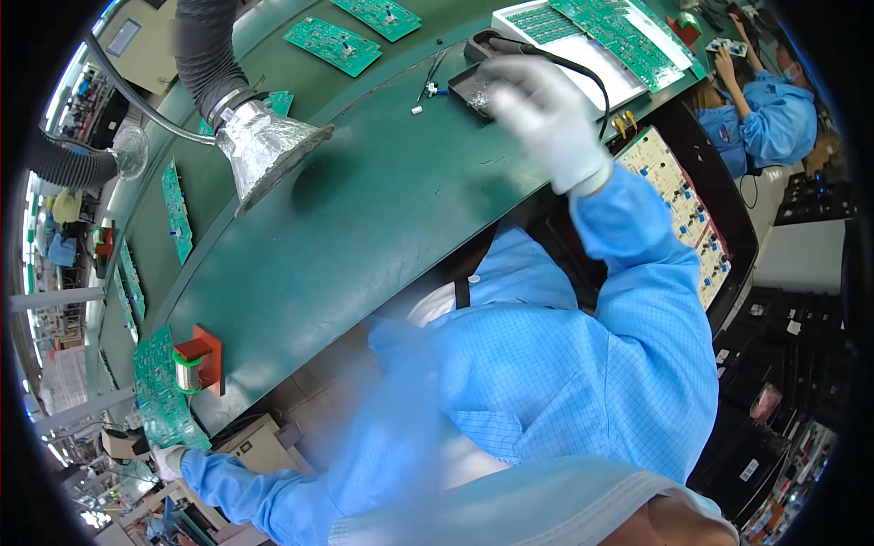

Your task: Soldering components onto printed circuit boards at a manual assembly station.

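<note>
At the lower left, my left hand (pixel 168 462), in a white glove, grips the near end of a green circuit board (pixel 164 382); most of its fingers are hidden. That board reaches past the bench edge beside a solder spool (pixel 188 373) on a red holder (pixel 212 357). My right hand (pixel 546 114), also gloved in white, is smeared by motion above the bench at the upper right. It is nearest a dark soldering iron stand (pixel 472 91) with a tray, whose black cable (pixel 583 71) curves behind the glove. Whether its fingers hold anything does not show.
A foil-covered fume hood (pixel 264 150) hangs low over the green bench (pixel 364 200). Several circuit boards (pixel 332 45) lie along the far strip. A white box of boards (pixel 610 77) stands upper right, beyond a rack of pale boards (pixel 678 200). A co-worker (pixel 774 114) sits farther right.
</note>
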Demonstrator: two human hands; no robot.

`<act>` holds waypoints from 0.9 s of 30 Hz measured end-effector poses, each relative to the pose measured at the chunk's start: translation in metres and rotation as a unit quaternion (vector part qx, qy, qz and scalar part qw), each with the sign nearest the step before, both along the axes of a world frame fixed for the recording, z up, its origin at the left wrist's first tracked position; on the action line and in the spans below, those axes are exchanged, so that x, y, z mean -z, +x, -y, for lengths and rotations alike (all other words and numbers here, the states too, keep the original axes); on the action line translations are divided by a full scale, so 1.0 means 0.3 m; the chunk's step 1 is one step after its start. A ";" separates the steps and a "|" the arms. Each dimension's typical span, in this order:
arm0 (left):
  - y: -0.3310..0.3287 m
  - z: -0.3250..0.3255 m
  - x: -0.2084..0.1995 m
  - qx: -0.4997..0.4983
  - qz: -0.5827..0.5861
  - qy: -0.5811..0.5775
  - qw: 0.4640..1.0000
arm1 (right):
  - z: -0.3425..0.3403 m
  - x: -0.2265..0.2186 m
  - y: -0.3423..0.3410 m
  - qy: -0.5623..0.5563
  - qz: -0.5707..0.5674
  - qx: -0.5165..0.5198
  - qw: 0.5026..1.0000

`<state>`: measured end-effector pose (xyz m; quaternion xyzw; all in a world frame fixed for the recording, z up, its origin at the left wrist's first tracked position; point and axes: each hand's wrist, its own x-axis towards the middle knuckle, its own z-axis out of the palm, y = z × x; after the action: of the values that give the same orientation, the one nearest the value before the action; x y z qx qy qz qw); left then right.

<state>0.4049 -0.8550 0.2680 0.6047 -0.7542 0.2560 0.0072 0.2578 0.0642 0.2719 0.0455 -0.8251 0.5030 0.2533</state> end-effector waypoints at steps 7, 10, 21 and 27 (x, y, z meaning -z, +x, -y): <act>0.137 -0.098 -0.436 0.095 -0.104 -0.126 0.982 | -0.490 -0.139 -0.262 0.088 0.132 0.197 0.967; 0.264 -0.233 -0.532 0.215 -0.179 -0.130 0.951 | -0.644 -0.058 -0.423 0.315 0.227 0.213 0.897; 0.136 -0.889 -0.156 0.634 -0.310 0.210 0.676 | -0.659 0.099 -0.634 0.458 0.328 0.121 0.817; -0.179 -1.237 0.147 0.631 -0.259 0.279 0.676 | -0.633 0.125 -0.680 0.501 0.322 0.138 0.791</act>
<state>0.3513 -0.4840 0.2239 0.0005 -0.9610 -0.1987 0.1926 0.0537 0.2542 0.2344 -0.1132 -0.9927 -0.0360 -0.0184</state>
